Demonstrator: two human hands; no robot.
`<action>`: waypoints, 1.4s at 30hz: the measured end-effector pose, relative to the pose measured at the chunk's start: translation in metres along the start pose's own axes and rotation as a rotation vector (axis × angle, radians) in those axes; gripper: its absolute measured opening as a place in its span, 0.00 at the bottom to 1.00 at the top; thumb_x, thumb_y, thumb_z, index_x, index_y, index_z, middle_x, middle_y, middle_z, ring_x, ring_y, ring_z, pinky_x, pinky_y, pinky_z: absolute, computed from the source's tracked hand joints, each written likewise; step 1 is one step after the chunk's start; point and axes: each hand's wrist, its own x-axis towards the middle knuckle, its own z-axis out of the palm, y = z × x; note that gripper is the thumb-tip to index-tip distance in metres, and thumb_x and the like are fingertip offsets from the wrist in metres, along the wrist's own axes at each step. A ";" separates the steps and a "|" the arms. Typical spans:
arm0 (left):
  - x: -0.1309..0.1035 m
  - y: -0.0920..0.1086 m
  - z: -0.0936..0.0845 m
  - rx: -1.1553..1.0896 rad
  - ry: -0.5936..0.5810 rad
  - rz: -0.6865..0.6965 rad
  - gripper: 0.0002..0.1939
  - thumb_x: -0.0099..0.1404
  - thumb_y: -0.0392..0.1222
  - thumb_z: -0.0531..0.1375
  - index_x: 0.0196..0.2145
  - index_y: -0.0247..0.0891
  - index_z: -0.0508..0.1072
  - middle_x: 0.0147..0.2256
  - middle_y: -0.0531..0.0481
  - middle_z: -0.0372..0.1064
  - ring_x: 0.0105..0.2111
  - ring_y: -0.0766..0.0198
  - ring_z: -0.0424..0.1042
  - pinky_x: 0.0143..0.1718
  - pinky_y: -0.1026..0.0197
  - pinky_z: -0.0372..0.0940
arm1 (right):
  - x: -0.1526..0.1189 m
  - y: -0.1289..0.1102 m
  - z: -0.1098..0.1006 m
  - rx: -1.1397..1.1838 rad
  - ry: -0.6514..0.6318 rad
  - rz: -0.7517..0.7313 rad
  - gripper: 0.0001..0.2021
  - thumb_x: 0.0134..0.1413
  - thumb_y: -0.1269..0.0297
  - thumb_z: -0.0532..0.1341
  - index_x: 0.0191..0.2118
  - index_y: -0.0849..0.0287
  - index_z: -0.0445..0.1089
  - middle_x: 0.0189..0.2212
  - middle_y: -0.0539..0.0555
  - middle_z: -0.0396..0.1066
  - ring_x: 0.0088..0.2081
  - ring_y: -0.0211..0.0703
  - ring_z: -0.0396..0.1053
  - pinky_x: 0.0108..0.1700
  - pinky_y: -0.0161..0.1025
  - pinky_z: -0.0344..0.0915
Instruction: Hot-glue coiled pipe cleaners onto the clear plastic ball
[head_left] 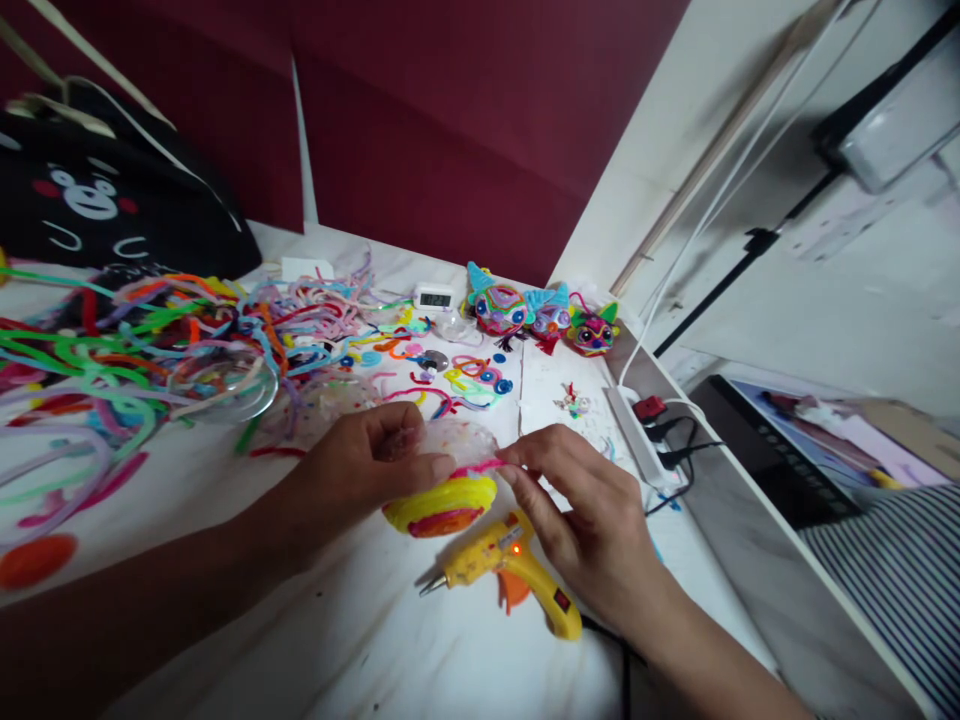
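Observation:
A clear plastic ball (457, 440), its lower part covered with yellow, red and orange fuzzy strips, is held above the table. My left hand (367, 455) grips it from the left, thumb across its front. My right hand (577, 510) pinches the end of a pink fuzzy strip (484, 466) at the ball's right side; the strip lies along the clear part, above the yellow band. Below the ball and beside my right hand lies a yellow glue gun (517, 560) with a lit red light, its metal nozzle pointing left.
Many coloured pipe cleaners (150, 350) are heaped at the left, before a black bag (112, 200). Decorated balls (501, 308) and a small clock (433, 297) stand at the back. A power strip (641, 435) lies along the right edge.

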 end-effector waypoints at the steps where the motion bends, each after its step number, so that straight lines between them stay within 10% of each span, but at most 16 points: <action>1: 0.000 0.000 0.000 -0.005 0.000 0.011 0.26 0.49 0.55 0.72 0.25 0.39 0.60 0.23 0.61 0.48 0.25 0.70 0.48 0.24 0.68 0.46 | -0.001 0.000 0.000 -0.013 0.002 -0.017 0.06 0.67 0.79 0.60 0.42 0.67 0.74 0.35 0.60 0.75 0.38 0.45 0.72 0.40 0.41 0.70; 23: -0.002 0.007 0.010 -0.285 0.083 -0.075 0.25 0.39 0.43 0.75 0.23 0.39 0.61 0.22 0.62 0.56 0.23 0.71 0.55 0.24 0.69 0.57 | -0.021 -0.002 0.025 -0.615 0.034 -0.229 0.24 0.69 0.78 0.50 0.67 0.72 0.58 0.40 0.67 0.74 0.34 0.52 0.68 0.33 0.47 0.67; 42: 0.000 -0.005 0.004 -0.138 0.063 0.013 0.23 0.45 0.48 0.74 0.25 0.40 0.62 0.23 0.61 0.53 0.24 0.70 0.53 0.24 0.68 0.53 | -0.018 -0.007 0.021 -0.389 0.125 -0.153 0.08 0.67 0.76 0.59 0.49 0.64 0.71 0.32 0.60 0.78 0.29 0.45 0.74 0.29 0.40 0.70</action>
